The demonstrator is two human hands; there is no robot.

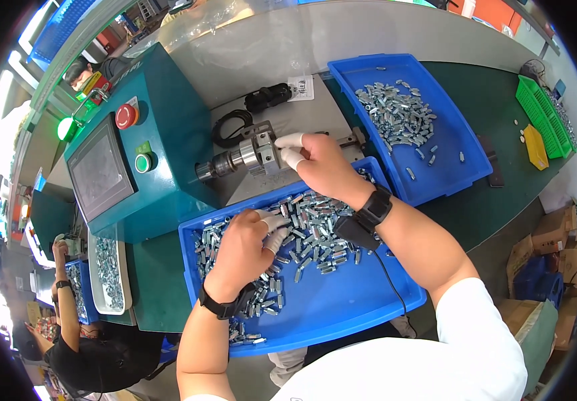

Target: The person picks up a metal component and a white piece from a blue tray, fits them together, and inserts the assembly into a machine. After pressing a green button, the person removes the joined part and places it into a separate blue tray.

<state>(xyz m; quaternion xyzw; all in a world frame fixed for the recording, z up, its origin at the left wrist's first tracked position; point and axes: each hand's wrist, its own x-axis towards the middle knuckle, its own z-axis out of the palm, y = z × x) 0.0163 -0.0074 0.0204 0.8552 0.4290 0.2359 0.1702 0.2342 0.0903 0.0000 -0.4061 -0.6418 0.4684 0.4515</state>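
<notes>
My right hand (328, 167) is at the metal clamping fixture (266, 152) of a teal bench machine (180, 110). Its thumb and forefinger, in white finger cots, are closed against the fixture's right side; what lies between them is too small to make out. In front of the machine, my left hand (243, 242) hangs over a blue tray (348, 301) of small silvery hexagonal metal pieces (318, 224). White cots cover its fingertips too, pinched together just above the pile; anything they hold is hidden.
Another blue tray (445, 170) of similar pieces stands at the right rear. A green basket (535, 117) and a yellow scoop-like container (535, 147) lie farther right. A black cable (392, 284) hangs from my right wrist across the near tray. At left, a co-worker (98, 357) works beside a white tray (128, 294).
</notes>
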